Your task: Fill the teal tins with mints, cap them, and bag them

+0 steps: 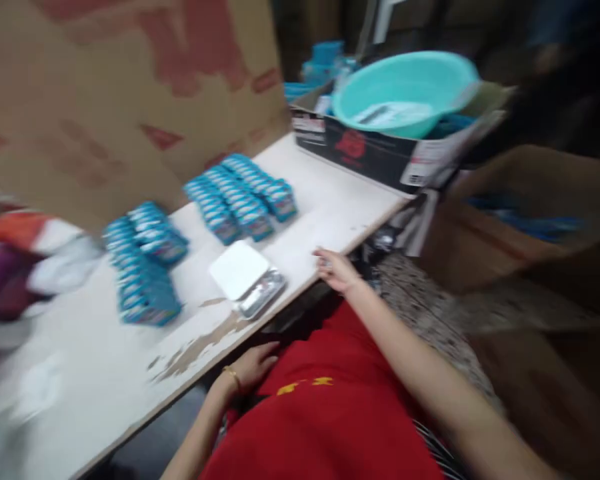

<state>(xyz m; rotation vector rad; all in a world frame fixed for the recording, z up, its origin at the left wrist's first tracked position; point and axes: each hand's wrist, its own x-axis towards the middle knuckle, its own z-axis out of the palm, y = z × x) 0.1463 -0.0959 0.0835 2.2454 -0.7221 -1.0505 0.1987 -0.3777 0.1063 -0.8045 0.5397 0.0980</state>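
Observation:
My right hand (336, 270) is at the table's front edge, its fingers loosely bent and apart, with nothing visible in them. Below the edge, my left hand (254, 365) rests by my lap with fingers loosely extended, a thin yellow bracelet on its wrist. Between the hands and the back of the table sits a white kitchen scale (240, 270) with a bare platform. Behind it stand rows of small blue-and-white packets (240, 203). Further left is another group of the same packets (143, 273). Motion blur hides their print.
A turquoise basin (405, 87) sits in a black printed carton (355, 147) at the table's far right end. A large cardboard sheet (105, 100) rises along the back. Open brown boxes (520, 247) stand on the right. Blurred cloth or bags (35, 260) lie at left.

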